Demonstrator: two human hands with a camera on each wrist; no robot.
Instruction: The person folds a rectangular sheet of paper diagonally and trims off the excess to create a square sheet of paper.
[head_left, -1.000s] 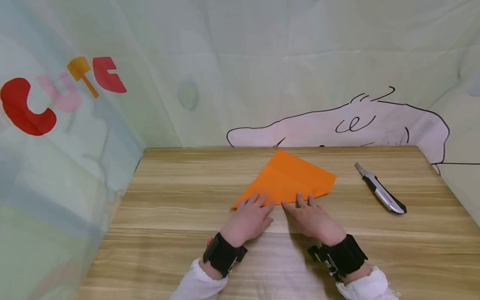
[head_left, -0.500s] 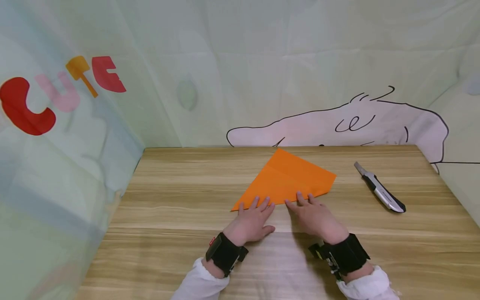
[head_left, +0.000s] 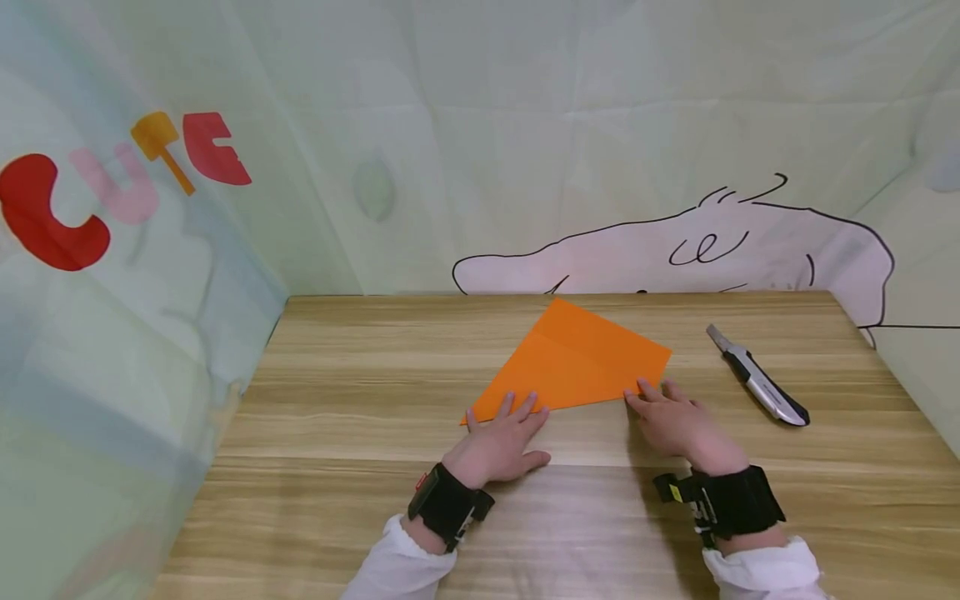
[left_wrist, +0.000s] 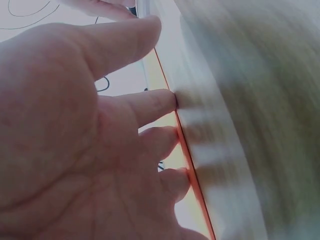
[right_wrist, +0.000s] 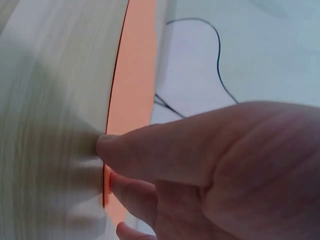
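A folded sheet of orange paper (head_left: 573,354) lies flat on the wooden table, one corner pointing at the back edge, faint creases across it. My left hand (head_left: 497,446) rests on its near left edge with fingers spread and the thumb out on the wood. In the left wrist view the fingertips of the left hand (left_wrist: 100,135) touch along the thin orange edge. My right hand (head_left: 686,425) touches the near right part of the paper with its fingertips. The right wrist view shows the right hand (right_wrist: 200,160) with thumb and fingers on the edge of the orange paper (right_wrist: 131,65).
A utility knife (head_left: 761,383) with a grey and black handle lies on the table (head_left: 360,358) to the right of the paper, its tip pointing to the back left. Behind the table hangs a printed cloth (head_left: 480,150). Both wrists wear black camera straps.
My right hand has slid right along the paper's near edge, from the middle towards the right corner. The left hand shifted slightly and its fingers spread. Paper and knife stay nearly in place.
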